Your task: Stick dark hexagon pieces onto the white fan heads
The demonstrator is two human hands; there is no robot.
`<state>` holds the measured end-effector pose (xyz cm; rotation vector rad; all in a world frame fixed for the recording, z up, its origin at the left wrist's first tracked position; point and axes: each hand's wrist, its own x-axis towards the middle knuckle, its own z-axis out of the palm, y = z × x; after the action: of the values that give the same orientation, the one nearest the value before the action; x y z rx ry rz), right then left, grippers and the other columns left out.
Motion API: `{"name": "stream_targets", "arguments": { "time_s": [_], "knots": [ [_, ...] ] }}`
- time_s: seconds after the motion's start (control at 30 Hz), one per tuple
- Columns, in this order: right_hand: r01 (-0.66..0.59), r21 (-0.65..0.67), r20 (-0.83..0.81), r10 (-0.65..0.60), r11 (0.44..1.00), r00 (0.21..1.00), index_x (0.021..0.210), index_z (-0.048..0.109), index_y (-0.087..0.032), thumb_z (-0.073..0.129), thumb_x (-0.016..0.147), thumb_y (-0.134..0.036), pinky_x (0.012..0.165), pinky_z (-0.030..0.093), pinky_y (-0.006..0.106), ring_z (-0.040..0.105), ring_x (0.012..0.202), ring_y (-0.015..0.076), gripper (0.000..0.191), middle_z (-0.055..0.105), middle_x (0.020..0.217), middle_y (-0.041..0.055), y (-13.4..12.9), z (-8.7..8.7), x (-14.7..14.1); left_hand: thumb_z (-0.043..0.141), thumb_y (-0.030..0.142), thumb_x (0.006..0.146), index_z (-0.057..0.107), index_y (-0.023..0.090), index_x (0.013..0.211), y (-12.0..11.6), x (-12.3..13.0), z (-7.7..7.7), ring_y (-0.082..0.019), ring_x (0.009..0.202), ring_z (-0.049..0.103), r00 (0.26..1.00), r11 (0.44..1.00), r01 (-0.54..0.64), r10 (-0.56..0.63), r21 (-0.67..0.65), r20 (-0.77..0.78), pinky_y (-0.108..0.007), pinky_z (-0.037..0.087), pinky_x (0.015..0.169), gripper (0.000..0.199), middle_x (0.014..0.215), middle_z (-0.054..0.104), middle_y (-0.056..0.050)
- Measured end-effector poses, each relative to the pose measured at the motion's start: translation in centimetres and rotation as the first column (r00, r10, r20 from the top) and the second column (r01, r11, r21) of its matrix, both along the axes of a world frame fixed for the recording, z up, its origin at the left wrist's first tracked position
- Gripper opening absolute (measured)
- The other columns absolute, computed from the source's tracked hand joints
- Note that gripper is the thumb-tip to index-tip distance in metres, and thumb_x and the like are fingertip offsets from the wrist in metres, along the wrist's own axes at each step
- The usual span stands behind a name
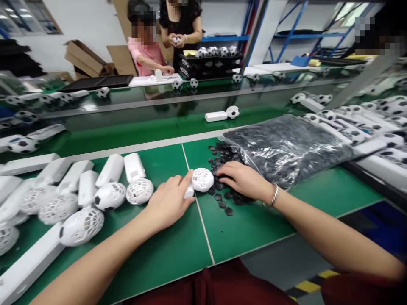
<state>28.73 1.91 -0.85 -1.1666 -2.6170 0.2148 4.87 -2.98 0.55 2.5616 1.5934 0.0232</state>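
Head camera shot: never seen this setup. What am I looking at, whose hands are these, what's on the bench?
There is no machine here. One camera worn on a person's head looks forward and down at their own two bare hands over a green bench.

The left hand rests on a white ball-shaped lattice shell with a short handle. The right hand, with a bracelet at the wrist, lies on a pile of small black pieces spilling from a clear plastic bag.

To the left lie more white shells with handles, a few with black patches like footballs. Behind a conveyor, two other people work at another table.
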Motion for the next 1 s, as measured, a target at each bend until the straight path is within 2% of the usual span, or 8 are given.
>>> {"name": "stream_targets", "arguments": {
  "time_s": [0.2, 0.3, 0.47, 0.7, 0.8, 0.87, 0.93, 1.0],
  "knots": [
    [-0.106, -0.101, -0.062, 0.1, 0.989, 0.993, 0.09, 0.064, -0.018, 0.056, 0.083, -0.027, 0.079, 0.047, 0.031, 0.056, 0.087, 0.0173, 0.014, 0.061, 0.089, 0.0047, -0.6, 1.4, -0.8, 0.04, 0.032, 0.088, 0.022, 0.014, 0.139, -1.3, -1.6, -0.7, -0.026, 0.086, 0.055, 0.998, 0.998, -0.019, 0.022, 0.058, -0.06, -0.036, 0.046, 0.071, 0.057, 0.099, 0.054, -0.011],
    [-0.14, -0.092, 0.005, 0.141, 0.986, 0.99, 0.092, 0.065, -0.018, 0.057, 0.083, -0.028, 0.077, 0.047, 0.031, 0.055, 0.088, 0.0183, 0.016, 0.061, 0.092, 0.0057, -0.9, 0.7, -1.4, 0.041, 0.029, 0.088, 0.025, 0.015, 0.138, -1.8, -1.4, -0.7, -0.027, 0.086, 0.054, 0.991, 0.992, -0.028, 0.043, 0.124, -0.123, -0.038, 0.046, 0.071, 0.055, 0.1, 0.054, -0.012],
    [-0.072, 0.006, 0.116, 0.071, 0.997, 0.991, 0.097, 0.065, -0.017, 0.051, 0.086, -0.026, 0.076, 0.045, 0.032, 0.054, 0.089, 0.0203, 0.02, 0.062, 0.094, 0.0078, -0.6, -1.1, -1.8, 0.043, 0.028, 0.086, 0.024, 0.015, 0.138, -1.9, -0.6, -0.9, -0.029, 0.087, 0.053, 0.985, 0.986, -0.031, 0.058, 0.162, -0.164, -0.039, 0.046, 0.069, 0.057, 0.102, 0.054, -0.013],
    [-0.076, 0.106, 0.138, 0.061, 0.992, 0.989, 0.094, 0.066, -0.017, 0.049, 0.087, -0.023, 0.067, 0.037, 0.03, 0.057, 0.081, 0.0186, 0.019, 0.066, 0.086, 0.005, -0.5, -1.5, -1.3, 0.043, 0.034, 0.084, 0.024, 0.016, 0.138, -0.8, -1.3, -0.4, -0.025, 0.102, 0.054, 0.969, 0.993, -0.036, 0.062, -0.109, 0.238, -0.036, 0.047, 0.083, 0.06, 0.118, 0.049, -0.011],
    [-0.044, 0.113, 0.074, 0.036, 0.993, 0.997, 0.094, 0.066, -0.018, 0.05, 0.087, -0.022, 0.067, 0.035, 0.03, 0.06, 0.08, 0.017, 0.018, 0.068, 0.086, 0.0039, -0.5, -1.7, -1.0, 0.039, 0.042, 0.087, 0.031, 0.023, 0.136, -0.7, -2.1, 0.6, -0.021, 0.103, 0.055, 0.923, 0.933, 0.05, 0.093, -0.356, 0.373, -0.031, 0.047, 0.086, 0.053, 0.118, 0.054, -0.005],
    [-0.016, 0.085, 0.006, 0.016, 0.996, 1.0, 0.096, 0.066, -0.018, 0.052, 0.087, -0.023, 0.07, 0.036, 0.03, 0.061, 0.082, 0.016, 0.018, 0.069, 0.088, 0.003, -0.3, -1.8, -0.9, 0.038, 0.046, 0.087, 0.031, 0.027, 0.136, -1.0, -2.4, 1.1, -0.021, 0.11, 0.052, 0.916, 0.899, 0.056, 0.127, -0.435, 0.381, -0.031, 0.045, 0.09, 0.053, 0.124, 0.052, -0.003],
    [0.017, 0.046, -0.054, -0.014, 0.999, 0.998, 0.099, 0.065, -0.02, 0.053, 0.086, -0.022, 0.074, 0.038, 0.03, 0.062, 0.085, 0.0159, 0.018, 0.069, 0.092, 0.0019, -0.2, -1.9, -0.8, 0.036, 0.047, 0.088, 0.028, 0.024, 0.137, -1.3, -2.3, 1.1, -0.023, 0.116, 0.047, 0.929, 0.928, -0.01, 0.146, -0.371, 0.339, -0.036, 0.041, 0.095, 0.054, 0.131, 0.048, -0.004],
    [0.039, 0.014, -0.089, -0.038, 0.999, 0.995, 0.101, 0.064, -0.02, 0.053, 0.086, -0.022, 0.078, 0.04, 0.031, 0.062, 0.089, 0.0169, 0.018, 0.068, 0.096, 0.0018, -0.2, -1.9, -0.9, 0.03, 0.041, 0.09, 0.029, 0.019, 0.137, -1.6, -1.7, 0.9, -0.026, 0.118, 0.045, 0.957, 0.976, -0.096, 0.145, -0.195, 0.25, -0.04, 0.04, 0.096, 0.052, 0.133, 0.044, -0.008]
  ]
}}
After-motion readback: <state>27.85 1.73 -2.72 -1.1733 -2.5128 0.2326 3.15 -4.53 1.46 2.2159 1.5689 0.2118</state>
